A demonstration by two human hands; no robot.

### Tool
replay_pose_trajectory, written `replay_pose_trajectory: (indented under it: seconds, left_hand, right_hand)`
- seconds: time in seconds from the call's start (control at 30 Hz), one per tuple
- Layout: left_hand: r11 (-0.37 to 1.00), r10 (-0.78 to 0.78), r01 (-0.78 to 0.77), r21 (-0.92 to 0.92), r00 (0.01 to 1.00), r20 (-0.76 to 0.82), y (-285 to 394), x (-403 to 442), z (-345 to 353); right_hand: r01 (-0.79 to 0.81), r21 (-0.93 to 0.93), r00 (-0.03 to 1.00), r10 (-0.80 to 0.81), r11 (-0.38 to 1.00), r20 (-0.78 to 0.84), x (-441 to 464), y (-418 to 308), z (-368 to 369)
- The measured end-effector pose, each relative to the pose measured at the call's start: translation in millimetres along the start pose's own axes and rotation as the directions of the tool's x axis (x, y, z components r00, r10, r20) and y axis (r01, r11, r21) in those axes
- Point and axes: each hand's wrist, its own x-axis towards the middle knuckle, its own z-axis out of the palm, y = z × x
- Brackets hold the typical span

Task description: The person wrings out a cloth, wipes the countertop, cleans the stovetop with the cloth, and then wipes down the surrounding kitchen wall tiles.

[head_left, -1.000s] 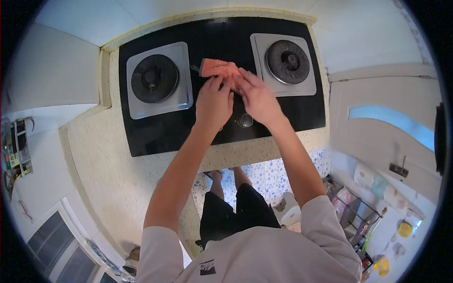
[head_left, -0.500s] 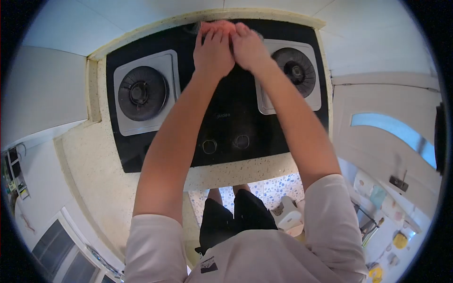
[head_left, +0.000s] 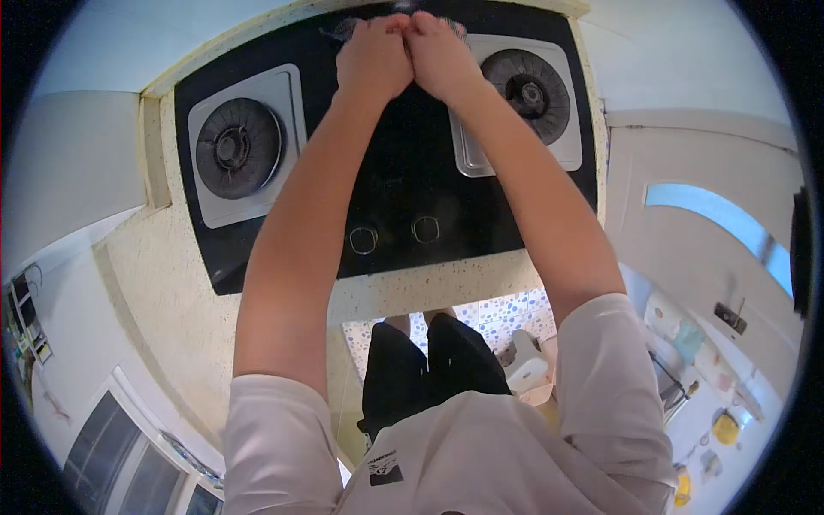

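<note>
My left hand (head_left: 373,58) and my right hand (head_left: 438,56) are side by side at the back edge of a black gas cooktop (head_left: 395,172). Both have their fingers curled over a cloth (head_left: 345,29). Its dark grey edges poke out at either side, while the rest is hidden beneath the hands. To the left is a round burner (head_left: 239,148) on a silver plate; the right burner (head_left: 525,96) lies beside my right forearm.
Two control knobs (head_left: 363,240) sit at the cooktop's front. A speckled countertop (head_left: 429,286) surrounds it. Cabinets (head_left: 77,163) stand at the left, and a white door (head_left: 687,159) is on the right. Below is a blue-spotted tiled floor (head_left: 506,307).
The camera view has shifted, so the cooktop appears higher. The fingers have curled in, and the pink part of the cloth that showed under them is now mostly covered.
</note>
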Motion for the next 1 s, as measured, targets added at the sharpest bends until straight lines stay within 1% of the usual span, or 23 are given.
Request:
replay_pose_trajectory:
  seconds: [0.1,0.2,0.3,0.43,0.47,0.53,0.57,0.63,0.7,0.73,0.77,0.83,0.87,0.93,1.0]
  left_hand:
    - [1.000,0.018,-0.016,-0.020,0.994,0.108,14.5,-36.2,-15.9]
    - [1.000,0.019,-0.017,-0.009,0.965,0.263,29.5,-77.2,-38.7]
    - [1.000,0.014,-0.009,-0.019,0.953,0.304,48.7,-124.0,-51.4]
    - [1.000,-0.007,0.001,0.015,0.925,0.381,78.2,-173.7,-63.9]
    - [1.000,-0.009,0.002,0.018,0.914,0.406,85.7,-180.5,-63.3]
    - [1.000,-0.008,-0.006,0.028,0.891,0.453,101.8,-186.2,-64.2]
    - [1.000,-0.013,0.002,0.026,0.903,0.429,109.9,-189.2,-61.2]
    - [1.000,-0.027,0.020,0.022,0.925,0.380,125.3,-195.4,-51.9]
    - [0.990,0.070,-0.091,0.108,0.980,0.186,138.6,-208.1,-33.4]
    - [0.978,0.124,-0.137,0.159,0.988,0.092,148.1,-213.5,-28.5]
    - [0.992,0.081,-0.099,0.080,0.976,0.204,160.9,-220.8,-25.2]
    - [0.998,0.026,0.001,-0.063,0.905,0.425,193.8,-230.0,-19.9]
    - [0.997,0.077,-0.069,-0.037,0.935,0.346,207.9,-238.6,-2.0]
    - [0.988,0.098,-0.059,-0.142,0.954,0.282,244.3,-231.4,20.1]
    - [0.971,0.079,-0.031,-0.237,0.977,0.199,273.2,-211.4,39.2]
  right_hand:
    - [0.023,0.047,0.996,-0.027,0.999,0.082,-43.0,-15.4,-13.3]
    - [0.056,0.049,0.995,-0.060,0.997,0.085,-90.7,-33.9,-28.7]
    - [0.026,0.332,0.987,-0.076,0.943,0.139,-137.7,-42.8,-47.1]
    - [0.085,0.452,0.986,-0.141,0.888,0.091,-175.9,-46.4,-73.0]
    - [0.091,0.450,0.982,-0.155,0.889,0.106,-182.9,-44.7,-78.8]
    - [0.003,0.492,0.976,-0.110,0.871,0.189,-194.7,-44.9,-87.9]
    - [-0.042,0.510,0.968,-0.092,0.859,0.233,-201.4,-44.6,-91.6]
    - [0.004,0.518,0.982,-0.102,0.855,0.161,-217.2,-39.7,-93.3]
    - [0.032,0.505,0.988,-0.102,0.863,0.112,-234.6,-26.9,-95.7]
    - [0.031,0.493,0.990,-0.094,0.870,0.103,-246.9,-20.0,-98.4]
    - [0.027,0.482,0.992,-0.083,0.876,0.094,-259.7,-13.0,-100.9]
    - [0.008,0.448,0.996,-0.045,0.894,0.072,-292.1,15.8,-108.9]
    - [-0.001,0.431,0.998,-0.029,0.902,0.063,-306.9,35.0,-115.8]
    - [-0.011,0.325,0.999,-0.007,0.946,0.053,-322.3,78.1,-132.9]
    - [-0.099,0.179,0.993,0.087,0.979,0.076,-332.2,111.7,-135.1]
